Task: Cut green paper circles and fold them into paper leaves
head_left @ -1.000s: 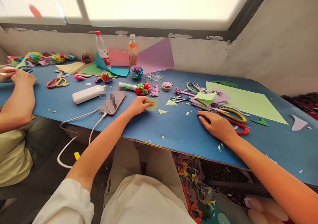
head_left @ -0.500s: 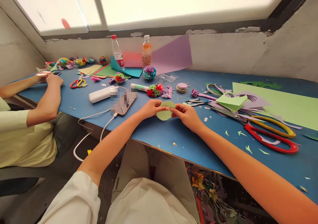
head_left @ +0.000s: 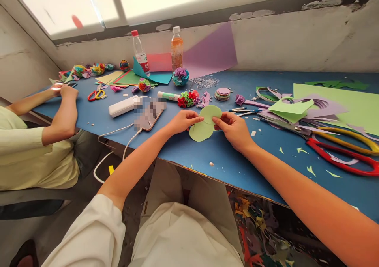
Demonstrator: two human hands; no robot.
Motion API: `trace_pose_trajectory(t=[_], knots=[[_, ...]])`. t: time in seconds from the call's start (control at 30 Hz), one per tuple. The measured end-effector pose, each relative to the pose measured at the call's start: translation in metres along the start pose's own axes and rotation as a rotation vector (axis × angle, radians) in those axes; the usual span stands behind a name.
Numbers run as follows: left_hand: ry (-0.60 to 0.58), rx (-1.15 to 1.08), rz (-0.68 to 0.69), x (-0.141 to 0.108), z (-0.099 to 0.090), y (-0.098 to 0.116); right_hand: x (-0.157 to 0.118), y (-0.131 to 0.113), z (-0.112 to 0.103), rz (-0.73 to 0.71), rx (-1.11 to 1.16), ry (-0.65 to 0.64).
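Head view: left hand [head_left: 187, 121] and right hand [head_left: 235, 129] both pinch-gripping, thumbs on overlapping green discs [head_left: 201, 133]; which hand bears which disc, cannot tell. Discs held between hands, over front part of blue table [head_left: 180, 150]. Possible trouble: uneven thumb pressure could crease thin discs or slide them askew; slack pinch could drop one past table edge. Right forearm, swinging outward, might scatter scraps [head_left: 310, 170] or nudge scissors [head_left: 310, 144].

Creased cream shirt [head_left: 183, 235], loose short sleeve [head_left: 91, 227], beige trousers [head_left: 162, 186], bare fingers [head_left: 219, 122]
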State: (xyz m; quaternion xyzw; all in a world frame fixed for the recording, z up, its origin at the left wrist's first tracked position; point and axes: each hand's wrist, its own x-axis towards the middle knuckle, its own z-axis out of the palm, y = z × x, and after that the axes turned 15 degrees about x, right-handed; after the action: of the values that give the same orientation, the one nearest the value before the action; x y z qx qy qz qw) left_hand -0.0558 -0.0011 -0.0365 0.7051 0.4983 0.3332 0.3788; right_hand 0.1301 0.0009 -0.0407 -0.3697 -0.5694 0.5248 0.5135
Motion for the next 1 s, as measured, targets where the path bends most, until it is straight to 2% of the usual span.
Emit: trace_pose_trajectory(t=[0.23,0.47,0.63,0.8,0.9,1.0], knots=[[-0.021,-0.113,0.018,0.000,-0.001,0.002,-0.001,-0.004,0.001,-0.003,-0.024,-0.010],[0.032,-0.042,-0.021,0.000,-0.001,0.002,0.001,-0.002,-0.001,-0.032,-0.038,0.027],[0.000,-0.029,-0.081,0.001,-0.005,0.001,0.010,-0.013,-0.017,-0.011,-0.008,0.094],[-0.148,0.014,-0.012,-0.001,-0.012,-0.005,0.017,-0.025,-0.046,0.114,-0.269,0.014],[-0.128,0.082,-0.015,-0.001,-0.013,-0.008,0.018,-0.025,-0.053,0.123,-0.472,-0.035],[-0.041,0.192,-0.035,0.000,-0.014,-0.009,0.016,-0.022,-0.051,0.041,-0.651,-0.079]])
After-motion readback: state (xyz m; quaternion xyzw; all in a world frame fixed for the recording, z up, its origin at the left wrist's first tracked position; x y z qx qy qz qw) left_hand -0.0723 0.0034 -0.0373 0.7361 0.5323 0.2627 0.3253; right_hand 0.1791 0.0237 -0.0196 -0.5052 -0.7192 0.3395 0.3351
